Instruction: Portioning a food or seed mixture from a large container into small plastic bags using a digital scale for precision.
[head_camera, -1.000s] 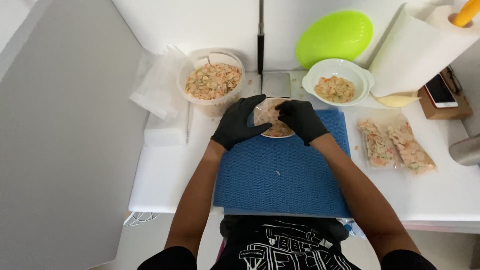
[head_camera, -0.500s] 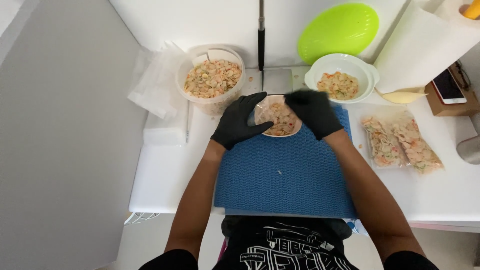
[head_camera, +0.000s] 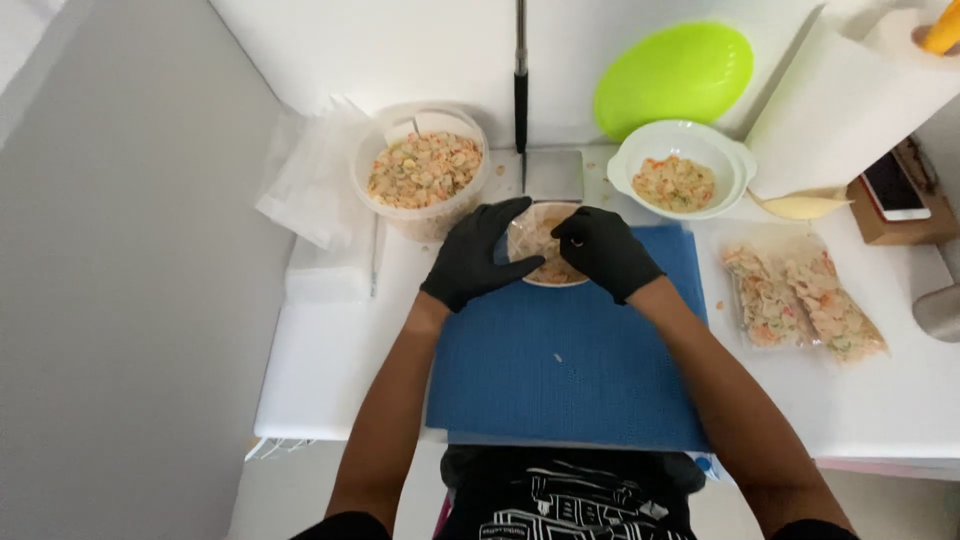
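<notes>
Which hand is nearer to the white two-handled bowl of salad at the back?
Right. The right hand sits just below-left of the white bowl, apart from it; the left hand is farther left, beyond the small bowl.

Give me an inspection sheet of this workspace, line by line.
Surface: white table with a blue mat.
Job's things: small bowl of mixed food on the mat.
Clutter: tub and white bowl of the same food, filled bags, green lid, paper towel roll, phone.
Grippers: left hand and right hand, black-gloved, cup the small bowl.
Cables: nothing seen.
Surroundings: white wall, grey floor.
</notes>
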